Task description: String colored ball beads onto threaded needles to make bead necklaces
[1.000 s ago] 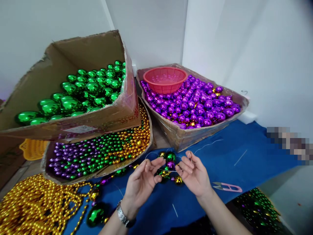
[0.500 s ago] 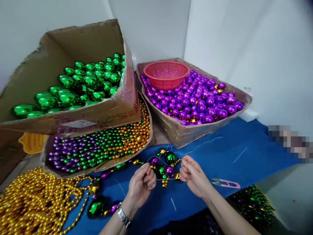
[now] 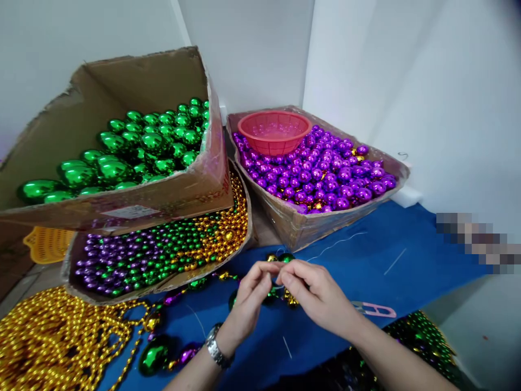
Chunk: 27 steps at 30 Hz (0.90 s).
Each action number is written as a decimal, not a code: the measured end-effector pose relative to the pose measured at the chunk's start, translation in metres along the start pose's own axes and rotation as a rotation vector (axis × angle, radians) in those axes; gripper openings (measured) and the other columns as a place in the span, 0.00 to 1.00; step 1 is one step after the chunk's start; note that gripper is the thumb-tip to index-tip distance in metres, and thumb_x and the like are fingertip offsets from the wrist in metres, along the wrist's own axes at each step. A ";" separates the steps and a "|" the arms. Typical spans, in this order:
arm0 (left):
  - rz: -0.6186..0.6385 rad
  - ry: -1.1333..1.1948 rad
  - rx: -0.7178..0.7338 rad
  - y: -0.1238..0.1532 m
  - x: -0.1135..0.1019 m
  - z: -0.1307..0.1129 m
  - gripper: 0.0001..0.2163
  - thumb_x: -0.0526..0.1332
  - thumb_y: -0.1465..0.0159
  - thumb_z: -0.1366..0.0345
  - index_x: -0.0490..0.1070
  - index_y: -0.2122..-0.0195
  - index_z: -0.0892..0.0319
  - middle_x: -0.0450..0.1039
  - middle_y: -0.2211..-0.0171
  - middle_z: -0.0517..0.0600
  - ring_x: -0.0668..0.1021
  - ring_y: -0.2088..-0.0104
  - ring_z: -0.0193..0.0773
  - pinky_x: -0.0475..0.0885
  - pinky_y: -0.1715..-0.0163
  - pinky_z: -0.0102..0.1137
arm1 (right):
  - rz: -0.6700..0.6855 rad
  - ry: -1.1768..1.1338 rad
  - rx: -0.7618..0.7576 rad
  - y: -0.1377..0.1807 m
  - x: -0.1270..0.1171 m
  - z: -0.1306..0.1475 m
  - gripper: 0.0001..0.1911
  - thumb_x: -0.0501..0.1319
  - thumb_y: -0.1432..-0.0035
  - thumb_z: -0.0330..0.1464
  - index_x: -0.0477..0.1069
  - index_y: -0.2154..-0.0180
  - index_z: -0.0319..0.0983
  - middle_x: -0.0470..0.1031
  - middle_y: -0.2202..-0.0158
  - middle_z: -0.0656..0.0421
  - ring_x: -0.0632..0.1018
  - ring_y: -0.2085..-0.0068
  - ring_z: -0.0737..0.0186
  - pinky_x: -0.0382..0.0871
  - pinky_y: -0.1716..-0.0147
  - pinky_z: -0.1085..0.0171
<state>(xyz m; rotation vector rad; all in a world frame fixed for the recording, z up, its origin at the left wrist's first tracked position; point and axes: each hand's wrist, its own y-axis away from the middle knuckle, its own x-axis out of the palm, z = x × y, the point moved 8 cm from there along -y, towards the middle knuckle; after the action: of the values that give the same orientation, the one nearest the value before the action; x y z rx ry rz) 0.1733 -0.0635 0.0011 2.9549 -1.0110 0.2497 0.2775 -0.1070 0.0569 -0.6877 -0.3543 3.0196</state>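
Observation:
My left hand (image 3: 253,293), with a metal-band watch (image 3: 215,347) on its wrist, meets my right hand (image 3: 315,290) at the fingertips above the blue cloth (image 3: 325,336). Both are closed in a pinch on a thin clear thread (image 3: 279,286), of which only a short bit shows between the fingers. Behind and beneath them lies a cluster of shiny beads, partly covered by the hands: a green bead (image 3: 287,257) and gold beads (image 3: 290,298) show. A loose tail of thread (image 3: 337,242) runs right from the cluster across the cloth.
Pink-handled thread snips (image 3: 378,310) lie right of my right forearm. Cartons hold green balls (image 3: 152,141), purple balls (image 3: 305,175) and small mixed beads (image 3: 163,250). A red basket (image 3: 274,144) sits on the purple balls. Gold bead strands (image 3: 52,342) are heaped at left.
My hands were apart with thread stretched between them; now they have come together, fingertips touching, over the bead cluster. The view has shifted slightly.

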 end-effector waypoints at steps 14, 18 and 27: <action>0.051 -0.029 -0.074 -0.001 0.015 0.004 0.07 0.59 0.38 0.66 0.69 0.59 0.58 0.75 0.64 0.52 0.76 0.64 0.40 0.69 0.63 0.33 | -0.213 -0.874 0.159 -0.032 -0.022 -0.016 0.12 0.56 0.38 0.40 0.66 0.68 0.39 0.54 0.80 0.68 0.59 0.79 0.74 0.54 0.79 0.72; 0.081 0.152 -0.148 0.005 0.003 0.006 0.10 0.59 0.37 0.67 0.67 0.54 0.57 0.74 0.64 0.51 0.76 0.64 0.39 0.69 0.62 0.33 | -0.271 -0.803 0.222 -0.027 -0.028 -0.062 0.13 0.54 0.39 0.43 0.63 0.68 0.39 0.52 0.78 0.68 0.60 0.79 0.73 0.57 0.79 0.72; 0.161 -0.078 -0.292 0.006 -0.002 0.032 0.12 0.65 0.43 0.66 0.72 0.58 0.61 0.74 0.61 0.53 0.75 0.63 0.37 0.70 0.63 0.28 | -0.209 -0.134 0.346 0.033 -0.063 -0.157 0.15 0.52 0.38 0.44 0.67 0.62 0.40 0.70 0.67 0.58 0.73 0.63 0.61 0.67 0.62 0.61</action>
<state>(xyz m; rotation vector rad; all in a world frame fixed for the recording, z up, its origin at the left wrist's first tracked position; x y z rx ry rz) 0.1724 -0.0692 -0.0315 2.6437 -1.1823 -0.0135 0.4030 -0.1105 -0.0611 -0.3963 0.0909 2.8263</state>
